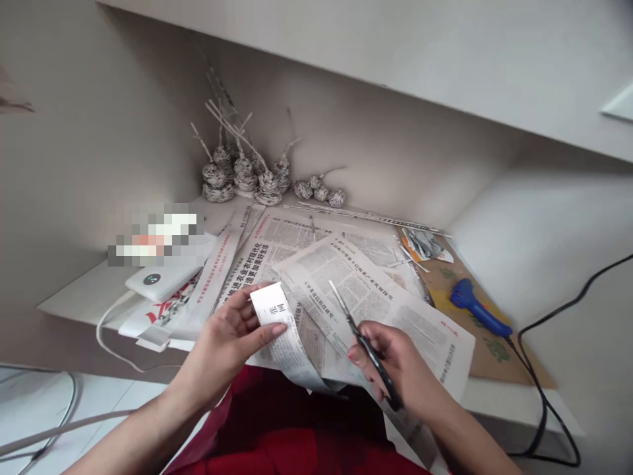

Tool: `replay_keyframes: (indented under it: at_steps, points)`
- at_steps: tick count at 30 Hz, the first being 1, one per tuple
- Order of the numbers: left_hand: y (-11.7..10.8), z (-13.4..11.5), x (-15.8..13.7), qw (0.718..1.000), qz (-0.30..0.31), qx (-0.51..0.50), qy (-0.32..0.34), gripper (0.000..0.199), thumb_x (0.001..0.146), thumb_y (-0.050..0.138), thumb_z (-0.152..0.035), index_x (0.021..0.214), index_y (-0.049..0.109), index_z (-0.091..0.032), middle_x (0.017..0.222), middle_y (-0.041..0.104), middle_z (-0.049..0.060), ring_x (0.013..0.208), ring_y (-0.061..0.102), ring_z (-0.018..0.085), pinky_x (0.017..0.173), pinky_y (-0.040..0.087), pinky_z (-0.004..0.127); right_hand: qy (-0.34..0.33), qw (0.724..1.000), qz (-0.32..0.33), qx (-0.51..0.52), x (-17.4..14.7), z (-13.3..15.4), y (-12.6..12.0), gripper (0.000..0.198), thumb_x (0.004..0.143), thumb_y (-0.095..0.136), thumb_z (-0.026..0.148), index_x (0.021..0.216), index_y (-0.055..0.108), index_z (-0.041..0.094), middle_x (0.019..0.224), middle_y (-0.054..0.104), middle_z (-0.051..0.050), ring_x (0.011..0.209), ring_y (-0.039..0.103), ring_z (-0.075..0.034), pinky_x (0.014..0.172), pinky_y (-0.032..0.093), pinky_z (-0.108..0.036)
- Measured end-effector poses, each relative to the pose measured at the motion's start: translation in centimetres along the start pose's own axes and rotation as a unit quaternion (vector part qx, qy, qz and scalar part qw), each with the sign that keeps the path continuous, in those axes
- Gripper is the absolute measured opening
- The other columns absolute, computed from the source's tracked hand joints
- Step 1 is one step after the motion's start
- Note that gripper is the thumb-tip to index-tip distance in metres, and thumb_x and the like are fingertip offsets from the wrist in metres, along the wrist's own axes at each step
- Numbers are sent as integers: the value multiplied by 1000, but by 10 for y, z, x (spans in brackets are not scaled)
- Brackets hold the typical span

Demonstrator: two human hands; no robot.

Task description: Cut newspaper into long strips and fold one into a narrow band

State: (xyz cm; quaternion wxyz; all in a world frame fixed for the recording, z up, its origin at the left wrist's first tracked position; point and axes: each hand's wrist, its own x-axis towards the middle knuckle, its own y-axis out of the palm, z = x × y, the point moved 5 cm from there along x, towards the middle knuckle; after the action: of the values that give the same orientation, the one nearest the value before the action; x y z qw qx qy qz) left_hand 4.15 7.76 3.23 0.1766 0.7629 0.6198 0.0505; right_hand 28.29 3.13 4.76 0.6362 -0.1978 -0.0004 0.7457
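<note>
Catalogued from my remote post, directions on a clock face about the view's centre.

Item: newspaper strip (297, 353), at half past six, its top end pinched between thumb and fingers of the left hand (242, 326); it curls down toward the red garment (297, 448).

Item: scissors (368, 353), at five o'clock, blades apparently together and apart from the strip; the right hand (393, 359) is wrapped round the handles.

Done, as I judge it: one narrow strip, apparently separated from a sheet. Also present, woven figures (244, 173) at ten, small woven balls (320, 191) at twelve, thin paper rods (366, 216) at one.

Left, as I judge it: the broad newspaper sheet (395, 310) at four looks largely whole, with more beneath.

Additional stock: blue glue gun (477, 307), between three and four; white power bank (165, 280), between eight and nine.

Obscured: a pixelated patch at nine; the strip's lower end, lost in shadow; pale paper under the right forearm, whose link to the strip I cannot tell; rear figures, overlapped.
</note>
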Motion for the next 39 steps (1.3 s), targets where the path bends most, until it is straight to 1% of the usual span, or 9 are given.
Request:
replay_keyframes:
  at_steps: [3, 5, 7, 10, 14, 20, 28, 36, 39]
  points:
    - [0, -13, 11, 996, 47, 71, -20, 47, 77, 85, -37, 119, 71, -20, 114, 79, 9, 104, 74, 28, 95, 58, 41, 11, 989, -119, -88, -25, -18, -44, 46, 84, 66, 64, 71, 48, 24, 57, 44, 7, 44, 43, -10, 43, 37, -25]
    - [2, -28, 25, 985, 51, 167, 11, 43, 78, 83, -43, 114, 75, -23, 112, 79, 8, 104, 74, 29, 94, 58, 41, 12, 961, -210, -179, -44, -28, -75, 48, 82, 64, 68, 67, 49, 24, 56, 50, 4, 51, 50, -15, 51, 42, -27]
    - [8, -43, 44, 954, 35, 293, 53, 41, 78, 80, -49, 111, 77, -25, 116, 79, 6, 106, 73, 29, 95, 56, 40, 54, 919, -287, -264, -62, -37, -103, 49, 76, 61, 74, 69, 57, 26, 57, 60, -1, 56, 58, -21, 55, 44, -31]
    - [24, -55, 78, 874, 23, 475, 103, 37, 82, 73, -50, 108, 77, -25, 125, 75, 5, 107, 72, 26, 94, 54, 36, 129, 857, -350, -354, -85, -47, -131, 52, 68, 56, 80, 71, 64, 29, 65, 71, -6, 65, 67, -31, 58, 46, -38]
    - [41, -46, 116, 829, 19, 551, 93, 28, 74, 78, -35, 95, 78, -17, 119, 75, 11, 106, 71, 31, 90, 52, 37, 193, 805, -376, -417, -101, -56, -145, 53, 70, 47, 79, 77, 68, 31, 66, 73, -11, 68, 71, -39, 59, 46, -42]
    - [48, -33, 133, 778, 17, 627, 31, 29, 82, 77, -38, 101, 75, -16, 96, 75, 6, 93, 71, 27, 82, 55, 37, 181, 837, -337, -392, -100, -63, -138, 54, 73, 47, 81, 80, 67, 32, 75, 78, -7, 77, 74, -37, 64, 49, -40]
    - [47, -30, 140, 728, 5, 685, 32, 38, 96, 65, -38, 128, 62, -19, 132, 63, 11, 113, 64, 26, 94, 57, 47, 135, 844, -371, -363, -85, -54, -139, 49, 70, 52, 75, 84, 67, 30, 85, 81, -8, 84, 75, -37, 63, 48, -38]
    - [53, -33, 155, 730, 4, 683, 14, 37, 96, 66, -37, 129, 62, -21, 131, 63, 10, 112, 65, 25, 92, 57, 45, 60, 859, -425, -280, -74, -49, -147, 46, 67, 65, 70, 82, 68, 27, 82, 79, -8, 83, 73, -36, 64, 49, -39]
    - [58, -34, 159, 745, 7, 668, 7, 37, 96, 65, -37, 129, 62, -21, 131, 63, 10, 112, 65, 25, 92, 57, 45, 19, 889, -407, -208, -65, -53, -144, 46, 69, 69, 67, 86, 68, 24, 87, 80, -9, 83, 73, -33, 68, 51, -39]
